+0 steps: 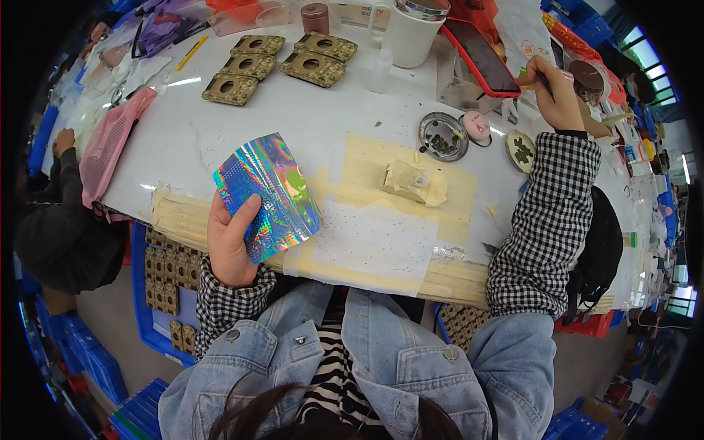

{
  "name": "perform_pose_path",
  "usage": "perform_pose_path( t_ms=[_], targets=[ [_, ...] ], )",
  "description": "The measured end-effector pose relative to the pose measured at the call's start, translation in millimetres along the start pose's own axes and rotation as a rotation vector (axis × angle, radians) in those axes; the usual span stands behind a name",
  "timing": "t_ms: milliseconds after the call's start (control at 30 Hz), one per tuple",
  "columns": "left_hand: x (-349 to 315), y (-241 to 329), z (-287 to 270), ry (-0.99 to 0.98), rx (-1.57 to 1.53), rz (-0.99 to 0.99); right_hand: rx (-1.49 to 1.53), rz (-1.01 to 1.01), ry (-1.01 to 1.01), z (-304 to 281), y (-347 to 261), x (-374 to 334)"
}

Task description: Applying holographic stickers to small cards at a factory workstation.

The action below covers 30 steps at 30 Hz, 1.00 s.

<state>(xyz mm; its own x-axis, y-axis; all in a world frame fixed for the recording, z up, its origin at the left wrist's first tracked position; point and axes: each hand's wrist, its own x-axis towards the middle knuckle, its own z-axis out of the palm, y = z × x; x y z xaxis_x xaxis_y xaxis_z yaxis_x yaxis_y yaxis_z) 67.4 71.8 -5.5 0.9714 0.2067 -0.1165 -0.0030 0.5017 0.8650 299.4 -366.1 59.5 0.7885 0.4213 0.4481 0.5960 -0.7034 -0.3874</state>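
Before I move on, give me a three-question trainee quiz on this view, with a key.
1. What is the left hand holding?
A) a red-cased phone
B) an iridescent pouch
C) a yellow stick
2. How many camouflage-patterned pieces lie in the two groups to the left of the white mug?
3. True or false: the round dish holding small dark parts lies nearer the person than the white mug.

Key: 1. B. 2. Five, three in one group and two in the other. 3. True.
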Motion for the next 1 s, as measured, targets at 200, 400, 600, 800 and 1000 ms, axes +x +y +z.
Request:
perform_pose_path(
  t_ms=[200,400,600,800,1000],
  targets=[
    [0,0,-1,-0.001,-0.001,-0.001,0.02,-0.013,-0.011,2,1,0],
    [0,0,-1,0.005,0.004,0.003,0.002,-0.027,0.004,2,-2,1],
    [0,0,-1,0.003,-0.001,-0.001,0.15,-0.078,-0.013,5,-13,6],
    [0,1,-1,-0.002,0.024,-0.005,0.191,-0.148,0.01,21,-22,12],
    [0,0,-2,-0.018,0.033,-0.003,0.156,-0.186,0.115,42,-22,15]
  ],
)
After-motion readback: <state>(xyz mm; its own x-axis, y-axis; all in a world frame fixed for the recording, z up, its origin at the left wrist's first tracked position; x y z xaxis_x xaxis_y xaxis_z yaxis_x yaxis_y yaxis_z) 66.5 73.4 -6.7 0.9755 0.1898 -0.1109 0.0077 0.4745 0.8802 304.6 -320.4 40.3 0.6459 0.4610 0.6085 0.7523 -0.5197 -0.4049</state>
